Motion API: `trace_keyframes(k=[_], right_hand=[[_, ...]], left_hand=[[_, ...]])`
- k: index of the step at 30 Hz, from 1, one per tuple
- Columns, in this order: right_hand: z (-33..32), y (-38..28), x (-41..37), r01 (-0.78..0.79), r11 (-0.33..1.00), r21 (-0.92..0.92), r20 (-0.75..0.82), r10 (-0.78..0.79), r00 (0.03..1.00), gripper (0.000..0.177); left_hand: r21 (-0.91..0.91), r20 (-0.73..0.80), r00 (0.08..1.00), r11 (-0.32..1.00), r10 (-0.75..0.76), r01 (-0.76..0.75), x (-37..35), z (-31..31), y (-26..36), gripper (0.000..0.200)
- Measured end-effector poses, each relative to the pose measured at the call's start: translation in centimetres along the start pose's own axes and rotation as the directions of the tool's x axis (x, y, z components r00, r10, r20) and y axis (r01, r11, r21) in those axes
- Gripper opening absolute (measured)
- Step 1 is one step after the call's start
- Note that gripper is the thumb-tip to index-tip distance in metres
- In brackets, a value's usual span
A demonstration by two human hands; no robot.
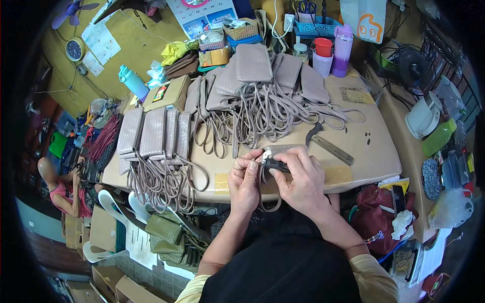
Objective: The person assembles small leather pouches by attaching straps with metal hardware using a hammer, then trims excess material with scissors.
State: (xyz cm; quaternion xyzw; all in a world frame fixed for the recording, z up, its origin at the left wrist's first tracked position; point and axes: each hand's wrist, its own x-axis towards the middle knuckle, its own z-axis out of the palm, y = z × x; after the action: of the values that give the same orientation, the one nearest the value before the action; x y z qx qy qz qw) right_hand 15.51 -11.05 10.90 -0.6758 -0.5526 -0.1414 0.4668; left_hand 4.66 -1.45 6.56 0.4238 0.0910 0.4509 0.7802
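Observation:
My left hand (244, 183) is closed, its thumb and fingertips pinching the end of a taupe strap (271, 207) whose loop hangs below. My right hand (302, 175) is closed around a taupe pouch (287, 147), partly hidden behind its fingers. Between the fingertips of both hands are a small shiny light-coloured piece (267, 155) and a dark part (276, 165), too small to make out. A hammer (328, 145) lies to the right of my hands. Beyond them, stacked taupe pouches (254, 63) trail many looped straps (257, 111).
More woven pouches (153, 132) stand at the table's left, straps hanging over the edge. A lilac bottle (342, 50), red cup (323, 47) and turquoise bottle (132, 81) stand farther back. Olive pouches (169, 237) lie lower left. Another person (68, 192) sits at far left.

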Motion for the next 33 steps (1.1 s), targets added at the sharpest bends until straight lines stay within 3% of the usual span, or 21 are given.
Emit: trace_keyframes(k=[8, 13, 14, 16, 17, 19, 20, 21, 23, 25, 27, 29, 30, 32, 33], right_hand=[[0.9, 0.4, 0.1, -0.009, 0.992, 0.122, -0.012, 0.011, 1.000, 0.030], [1.6, 0.9, -0.1, 0.041, 0.987, 0.152, -0.079, -0.029, 0.996, 0.025], [1.7, 1.1, -0.1, -0.017, 0.965, 0.260, -0.058, 0.033, 0.998, 0.022], [2.3, 2.2, -0.2, -0.064, 0.889, 0.454, -0.013, 0.079, 0.997, 0.026], [2.2, 2.1, -0.3, -0.062, 0.889, 0.454, -0.015, 0.077, 0.997, 0.026], [1.8, 1.5, -0.5, -0.300, 0.578, 0.759, 0.180, 0.257, 0.950, 0.037], [1.0, 1.7, -0.2, -0.366, 0.581, 0.727, 0.291, 0.223, 0.931, 0.053], [0.7, 1.9, 0.4, -0.365, 0.582, 0.726, 0.290, 0.221, 0.931, 0.053], [0.4, 2.2, 1.4, -0.053, 0.871, 0.488, 0.171, -0.036, 0.985, 0.061], [0.3, 1.8, 1.5, -0.048, 0.877, 0.477, 0.145, -0.025, 0.989, 0.059], [-0.1, 1.6, 1.9, -0.037, 0.884, 0.466, 0.117, -0.020, 0.993, 0.058], [-1.0, 1.4, 2.7, 0.023, 0.854, 0.520, 0.094, -0.085, 0.992, 0.054], [-1.7, 0.5, 3.3, -0.011, 0.863, 0.505, 0.093, -0.041, 0.995, 0.042], [-1.3, 1.5, 3.7, -0.061, 0.855, 0.514, 0.126, -0.005, 0.992, 0.035], [-0.9, 2.1, 3.9, -0.109, 0.847, 0.521, 0.157, 0.031, 0.987, 0.028]], left_hand=[[-0.036, -0.002, 0.997, 0.996, 0.079, -0.079, -0.4, 0.3, -0.6, 0.006], [-0.007, 0.027, 0.977, 0.977, 0.213, -0.213, -0.8, 0.4, -1.3, 0.006], [-0.007, 0.026, 0.977, 0.977, 0.213, -0.213, -0.8, 0.5, -1.3, 0.006], [-0.047, 0.007, 0.983, 0.982, 0.183, -0.182, -1.0, 0.6, -1.0, 0.007], [-0.047, 0.009, 0.983, 0.982, 0.185, -0.185, -0.9, 0.7, -0.7, 0.007], [-0.214, -0.017, 0.998, 0.975, 0.065, -0.067, -0.6, 0.8, -0.1, 0.008], [-0.231, -0.023, 0.998, 0.971, 0.063, -0.067, -0.5, 0.7, 0.0, 0.009], [-0.232, -0.023, 0.998, 0.970, 0.065, -0.068, -0.5, 0.6, 0.3, 0.009], [-0.282, 0.049, 0.999, 0.960, 0.022, -0.008, -0.4, 0.8, 1.2, 0.010], [-0.239, 0.056, 0.998, 0.971, 0.014, 0.000, -0.5, 0.9, 2.3, 0.015], [-0.244, 0.117, 0.987, 0.960, -0.109, 0.135, -0.6, 0.6, 4.0, 0.023], [-0.299, 0.215, 0.972, 0.940, -0.099, 0.162, -0.8, 2.0, 5.3, 0.029], [-0.341, 0.193, 0.973, 0.921, -0.128, 0.189, -1.2, 2.7, 6.1, 0.026], [-0.381, 0.173, 0.972, 0.899, -0.162, 0.217, -1.3, 3.2, 6.4, 0.024], [-0.468, 0.151, 0.957, 0.835, -0.247, 0.290, -0.9, 3.0, 6.0, 0.021]])
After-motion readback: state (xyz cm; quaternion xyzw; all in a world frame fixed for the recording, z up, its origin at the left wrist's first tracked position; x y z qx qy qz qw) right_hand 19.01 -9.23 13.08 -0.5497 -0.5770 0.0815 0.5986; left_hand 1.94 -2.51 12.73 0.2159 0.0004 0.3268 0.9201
